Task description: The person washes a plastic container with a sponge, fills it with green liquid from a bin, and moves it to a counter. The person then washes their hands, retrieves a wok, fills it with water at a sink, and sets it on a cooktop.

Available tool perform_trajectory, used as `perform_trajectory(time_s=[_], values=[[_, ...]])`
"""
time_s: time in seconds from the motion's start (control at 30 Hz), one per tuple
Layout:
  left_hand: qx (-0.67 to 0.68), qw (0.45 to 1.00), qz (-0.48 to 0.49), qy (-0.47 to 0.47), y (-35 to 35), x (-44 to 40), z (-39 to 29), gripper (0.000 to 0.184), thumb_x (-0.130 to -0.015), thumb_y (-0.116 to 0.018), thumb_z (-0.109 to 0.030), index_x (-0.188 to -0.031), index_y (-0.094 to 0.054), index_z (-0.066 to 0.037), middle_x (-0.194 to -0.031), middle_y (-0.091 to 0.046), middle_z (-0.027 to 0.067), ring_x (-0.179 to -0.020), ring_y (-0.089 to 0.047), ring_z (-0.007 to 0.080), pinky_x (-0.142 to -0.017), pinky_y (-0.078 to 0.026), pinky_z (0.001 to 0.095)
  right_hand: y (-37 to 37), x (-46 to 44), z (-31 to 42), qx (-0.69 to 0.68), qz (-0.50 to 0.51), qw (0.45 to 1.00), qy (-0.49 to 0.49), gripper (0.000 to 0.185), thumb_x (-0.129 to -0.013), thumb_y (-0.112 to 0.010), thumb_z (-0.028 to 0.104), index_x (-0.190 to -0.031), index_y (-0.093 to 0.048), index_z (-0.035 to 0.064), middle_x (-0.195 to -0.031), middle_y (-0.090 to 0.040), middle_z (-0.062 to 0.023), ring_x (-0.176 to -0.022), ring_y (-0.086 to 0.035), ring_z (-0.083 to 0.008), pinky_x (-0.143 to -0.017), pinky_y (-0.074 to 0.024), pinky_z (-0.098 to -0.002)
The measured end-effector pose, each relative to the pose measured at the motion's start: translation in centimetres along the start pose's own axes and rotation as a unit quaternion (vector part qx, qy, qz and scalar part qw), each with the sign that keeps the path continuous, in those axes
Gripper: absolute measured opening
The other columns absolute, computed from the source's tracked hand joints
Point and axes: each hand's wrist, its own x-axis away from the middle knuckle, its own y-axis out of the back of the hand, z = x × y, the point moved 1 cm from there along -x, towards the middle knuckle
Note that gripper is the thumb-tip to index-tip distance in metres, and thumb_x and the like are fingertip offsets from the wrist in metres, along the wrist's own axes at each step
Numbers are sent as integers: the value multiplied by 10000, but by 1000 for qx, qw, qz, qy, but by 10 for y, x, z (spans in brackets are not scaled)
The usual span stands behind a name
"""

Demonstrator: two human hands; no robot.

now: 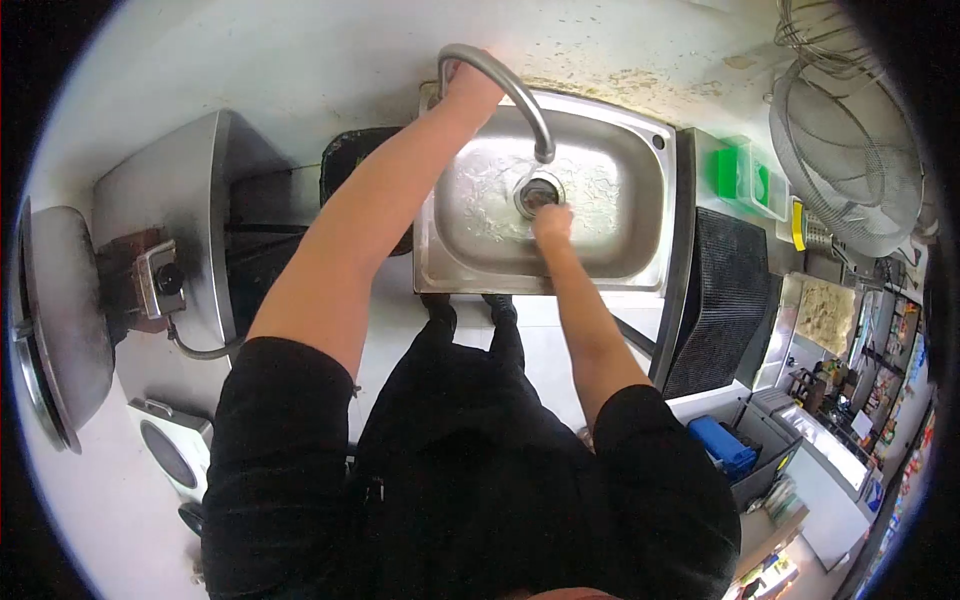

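Pan (70, 310), large and round, far left. Left hand (472, 82) at base of curved faucet (505, 78), partly hidden behind it; cannot tell if gripping. Water wets steel sink (458, 262) below spout. Drain (540, 192) near sink's middle, dark inside. Right hand (553, 223) at drain's near edge; blurred, grip unclear. Ridged black mat (715, 300) right of sink; wire strainers (845, 160) farther right.

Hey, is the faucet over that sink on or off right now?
On, it seems: water shows below the faucet's tip and ripples across the sink.
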Motion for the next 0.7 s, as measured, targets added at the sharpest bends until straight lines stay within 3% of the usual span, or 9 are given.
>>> perform_trajectory(time_s=[0.13,0.17,0.23,0.27,0.37,0.43,0.5,0.6,0.7], values=[[-68,996,50,9,4,5,-1,271,-864,-498,-128,-1100,-621,-77,-1055,-620,133,-986,-582,269,-811,-494,394,-19,10,40,-35,-54,996,61,184,-799,-542,162,-886,-671,63,-945,-645,-132,-944,-584,-277,-775,-477,-385],[241,965,21,106,-27,-17,-2,297,-879,-482,-157,-1130,-597,-46,-1101,-602,138,-1025,-568,261,-851,-468,405,-27,3,48,-39,-45,994,93,159,-793,-555,145,-871,-657,51,-917,-640,-139,-948,-587,-274,-788,-477,-379],[-117,990,72,-11,-18,12,-17,353,-891,-429,-161,-1171,-563,7,-1283,-481,198,-1191,-435,372,-1005,-309,512,-16,2,53,-14,-35,982,186,146,-808,-522,120,-822,-650,52,-909,-646,-140,-900,-614,-257,-770,-483,-366],[-184,976,-84,80,-57,16,-27,327,-812,-521,-89,-1124,-607,-47,-1208,-551,169,-1152,-483,345,-1023,-309,480,-31,-4,52,-80,-144,960,226,164,-799,-521,132,-809,-647,28,-887,-655,-161,-859,-636,-290,-732,-491,-372],[354,909,-219,-6,-53,102,-30,328,-813,-499,-157,-1090,-574,3,-1286,-466,190,-1229,-410,315,-1082,-217,478,-78,-32,49,-207,-110,946,223,182,-789,-520,144,-778,-639,5,-837,-654,-195,-787,-640,-325,-689,-490,-400],[302,896,-324,-26,-76,182,-40,379,-793,-534,-185,-1153,-539,-67,-1328,-429,158,-1292,-330,318,-1086,-160,527,6,8,51,-244,-24,903,352,222,-746,-587,150,-830,-651,-45,-750,-649,-211,-690,-650,-294,-648,-510,-387],[274,929,-229,99,-107,260,-63,426,-769,-570,-215,-1179,-533,-105,-1376,-363,166,-1326,-274,331,-1061,-149,583,21,-3,46,-481,158,828,240,128,-750,-605,32,-835,-636,-59,-735,-633,-114,-680,-620,-184,-616,-538,-282],[340,879,-86,323,-131,398,-87,485,-759,-598,-189,-1225,-495,-100,-1376,-348,188,-1325,-249,370,-1025,-203,618,127,62,73,-570,161,753,285,150,-793,-621,5,-926,-601,-61,-844,-626,-122,-758,-608,-146,-653,-515,-258],[272,791,-6,548,-140,514,-119,528,-768,-607,-184,-1262,-451,-84,-1389,-300,207,-1304,-258,409,-999,-253,625,196,116,136,-374,-64,812,443,153,-826,-586,25,-965,-602,-37,-905,-621,-132,-831,-610,-202,-742,-518,-320]])
